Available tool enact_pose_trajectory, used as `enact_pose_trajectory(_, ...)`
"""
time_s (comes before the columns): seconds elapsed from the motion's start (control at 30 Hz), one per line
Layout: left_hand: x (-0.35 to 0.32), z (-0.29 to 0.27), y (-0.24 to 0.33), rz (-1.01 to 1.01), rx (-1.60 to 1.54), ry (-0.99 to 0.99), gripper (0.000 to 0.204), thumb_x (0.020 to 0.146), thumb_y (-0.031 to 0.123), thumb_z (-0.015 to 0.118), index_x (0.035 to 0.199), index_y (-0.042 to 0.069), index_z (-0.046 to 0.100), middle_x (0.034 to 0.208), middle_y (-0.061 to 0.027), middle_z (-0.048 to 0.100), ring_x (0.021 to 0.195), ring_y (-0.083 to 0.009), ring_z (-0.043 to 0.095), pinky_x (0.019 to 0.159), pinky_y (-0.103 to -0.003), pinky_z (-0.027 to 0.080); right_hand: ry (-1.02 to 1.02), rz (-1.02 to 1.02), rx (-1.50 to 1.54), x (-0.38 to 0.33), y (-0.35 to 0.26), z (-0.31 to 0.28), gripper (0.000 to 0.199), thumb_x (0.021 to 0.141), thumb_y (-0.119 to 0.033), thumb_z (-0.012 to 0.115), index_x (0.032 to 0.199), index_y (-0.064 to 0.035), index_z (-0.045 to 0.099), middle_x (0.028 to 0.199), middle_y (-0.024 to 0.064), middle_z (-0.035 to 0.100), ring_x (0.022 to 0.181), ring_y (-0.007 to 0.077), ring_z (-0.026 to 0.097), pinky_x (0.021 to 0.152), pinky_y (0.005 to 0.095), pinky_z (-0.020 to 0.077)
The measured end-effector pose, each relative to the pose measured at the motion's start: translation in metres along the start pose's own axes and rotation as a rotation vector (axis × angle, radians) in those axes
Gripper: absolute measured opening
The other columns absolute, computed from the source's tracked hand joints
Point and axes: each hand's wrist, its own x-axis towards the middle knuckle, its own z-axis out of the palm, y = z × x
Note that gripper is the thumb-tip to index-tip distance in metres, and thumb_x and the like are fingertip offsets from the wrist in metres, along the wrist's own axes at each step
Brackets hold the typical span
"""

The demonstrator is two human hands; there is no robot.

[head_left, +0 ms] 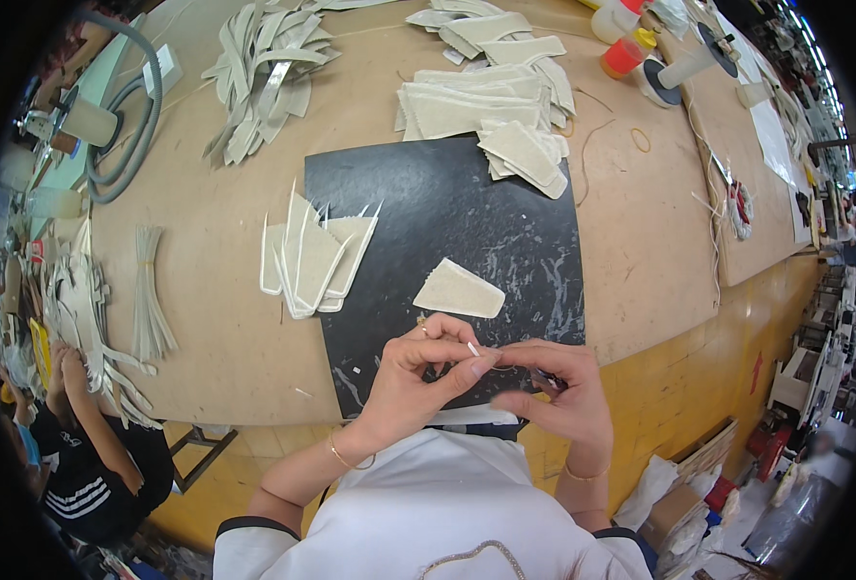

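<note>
My left hand [423, 372] is closed, with the tip of a thin white strip [473, 349] pinched between thumb and fingers. Close against it, my right hand [568, 387] curls round a small dark metal tool [548, 380], mostly hidden by the fingers. The fingertips of both hands meet over the near part of a black mat [428, 208]. Just beyond them lies a single cream fabric piece [459, 290] with a white edge along its side. Left of that, a fanned pile of similar white-edged pieces [312, 256] overlaps the mat's left edge.
Cream cut pieces [471, 101] are stacked at the far side, with a heap of curved strips [269, 72] to their left. A bundle of narrow strips [148, 290] lies left. Red-and-yellow bottle [625, 54] and spool [684, 68] stand far right. Another person's hands [69, 372] work at left.
</note>
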Motion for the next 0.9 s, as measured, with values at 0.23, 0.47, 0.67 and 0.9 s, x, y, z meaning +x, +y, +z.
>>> enact_pose_trajectory(0.23,-0.008,-0.003,-0.004,0.062,0.027,0.027,0.017,0.092,0.011,0.07,0.106,0.004,0.075,0.107,-0.0049,0.063,0.1,-0.0137,0.057,0.086,-0.029,0.046,0.001,0.014,-0.122,0.008,-0.003,0.008,0.016,0.077,-0.001,0.079,0.093,-0.0014,0.074,0.082,0.0074,0.072,0.068,0.0122,0.065,0.057,0.0241,0.0468)
enact_pose_trajectory(0.47,0.012,-0.026,-0.024,0.318,1.209,-0.137,0.067,0.09,0.036,0.065,0.147,0.007,0.044,0.156,-0.0155,0.037,0.146,-0.0386,0.029,0.117,-0.055,0.02,0.011,0.227,-0.15,0.005,-0.006,-0.009,0.006,0.084,-0.001,0.071,0.088,0.0041,0.07,0.074,0.0038,0.068,0.064,0.0053,0.059,0.054,0.0198,0.0428)
enact_pose_trajectory(0.67,-0.008,-0.011,-0.029,0.237,1.088,0.032,0.056,0.089,0.019,0.067,0.142,0.007,0.051,0.154,-0.016,0.04,0.146,-0.038,0.03,0.119,-0.056,0.015,-0.13,0.269,0.091,0.019,0.005,0.004,0.012,0.091,-0.008,0.069,0.093,0.0033,0.068,0.07,0.0005,0.062,0.061,0.0037,0.054,0.054,0.0201,0.0415)
enact_pose_trajectory(0.9,-0.011,-0.036,0.001,-0.172,-0.323,-0.049,0.024,0.098,0.009,0.062,0.119,-0.002,0.066,0.116,-0.0064,0.068,0.102,-0.0093,0.061,0.089,-0.024,0.049,-0.201,0.251,0.237,0.025,0.003,0.004,0.013,0.093,-0.011,0.069,0.095,0.0023,0.068,0.07,-0.0015,0.059,0.061,0.0023,0.049,0.053,0.02,0.0377)
